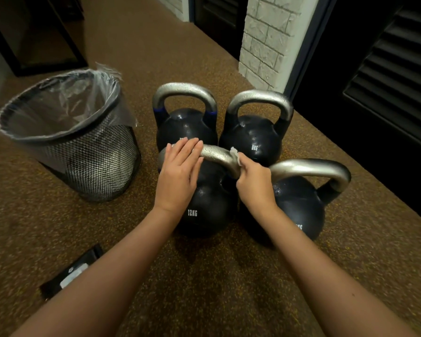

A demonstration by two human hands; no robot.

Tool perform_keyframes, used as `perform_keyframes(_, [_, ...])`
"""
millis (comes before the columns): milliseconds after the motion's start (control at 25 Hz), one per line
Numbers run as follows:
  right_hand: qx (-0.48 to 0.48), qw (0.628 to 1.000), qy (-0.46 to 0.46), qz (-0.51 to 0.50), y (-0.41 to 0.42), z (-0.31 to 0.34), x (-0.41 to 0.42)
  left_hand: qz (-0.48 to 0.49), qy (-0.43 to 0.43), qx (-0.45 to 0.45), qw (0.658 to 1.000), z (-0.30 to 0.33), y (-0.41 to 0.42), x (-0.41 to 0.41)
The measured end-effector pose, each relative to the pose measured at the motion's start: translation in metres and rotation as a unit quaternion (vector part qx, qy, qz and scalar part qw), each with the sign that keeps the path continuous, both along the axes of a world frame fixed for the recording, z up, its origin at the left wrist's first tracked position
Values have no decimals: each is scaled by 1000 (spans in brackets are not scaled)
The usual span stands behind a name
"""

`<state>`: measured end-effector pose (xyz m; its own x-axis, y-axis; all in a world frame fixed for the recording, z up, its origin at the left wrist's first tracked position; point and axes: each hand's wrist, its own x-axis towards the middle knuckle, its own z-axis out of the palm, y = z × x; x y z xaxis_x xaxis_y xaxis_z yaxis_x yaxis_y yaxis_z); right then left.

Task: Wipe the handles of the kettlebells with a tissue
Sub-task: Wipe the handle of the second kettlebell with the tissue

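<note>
Four black round kettlebells with grey metal handles stand grouped on the brown speckled floor, and the wiping is under way on the near-left kettlebell (204, 198), marked "12KG" in white. The left hand (179, 171) lies flat, fingers straight, on the left part of its handle (219, 155) to steady it. The right hand (254, 183) curls round the handle's right bend, gripping a white tissue (236, 155) against the metal — only a scrap shows. Next, judging by this, the tissue should slide along the arch, then move to another handle. The far-right kettlebell (252, 139) reads "8KG"; the near-right kettlebell (299, 207) shows only "KG". A black mesh bin (102, 166) with a clear liner stands left.
</note>
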<state>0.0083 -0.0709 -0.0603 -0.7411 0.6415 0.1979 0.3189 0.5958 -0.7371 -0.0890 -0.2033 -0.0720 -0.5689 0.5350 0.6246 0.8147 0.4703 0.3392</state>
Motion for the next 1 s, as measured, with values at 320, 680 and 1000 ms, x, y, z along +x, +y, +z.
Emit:
perform_keyframes(320, [1,997,61,42,-21,-26,17,7,-10,-22,1000,1,-1,1])
perform_keyframes(680, [72,993,65,67,-39,-35,21,5,-28,-107,994,28,-7,3])
perform_keyframes(1000, [67,995,70,28,-46,-46,22,17,45,-160,986,39,-18,-3])
